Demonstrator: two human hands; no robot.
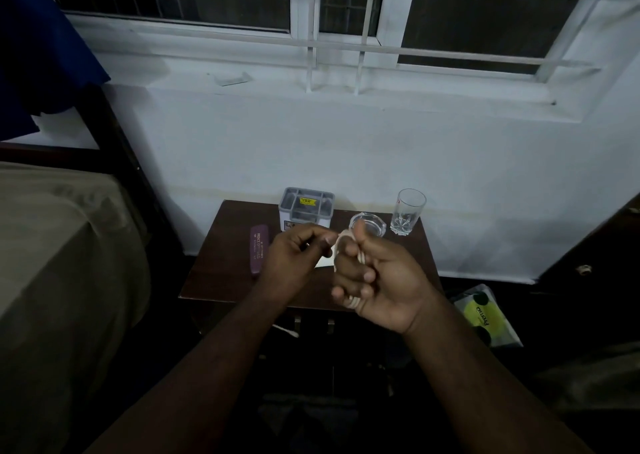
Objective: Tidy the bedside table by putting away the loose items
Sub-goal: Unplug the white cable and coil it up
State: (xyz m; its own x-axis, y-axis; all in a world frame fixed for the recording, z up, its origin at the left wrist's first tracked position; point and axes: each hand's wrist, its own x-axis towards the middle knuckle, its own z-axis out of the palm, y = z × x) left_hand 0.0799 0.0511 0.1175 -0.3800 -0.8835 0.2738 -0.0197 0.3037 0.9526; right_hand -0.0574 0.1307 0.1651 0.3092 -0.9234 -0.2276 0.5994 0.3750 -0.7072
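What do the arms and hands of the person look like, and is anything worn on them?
Both forearms are bare as far as the picture shows; no sleeve is visible. The left hand and the right hand wear no glove. I see no ring, watch or bracelet on either one. The picture is dim, so small details could be missed.

White cord (349, 245) mostly hidden in grip.

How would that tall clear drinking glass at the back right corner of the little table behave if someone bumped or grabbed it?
The tall glass is narrow and upright, so a sideways knock would probably tip it. It stands near the table edge, so a fall to the floor seems possible. It looks like clear, smooth-walled glass with a cut base: likely breakable and perhaps slippery to grip.
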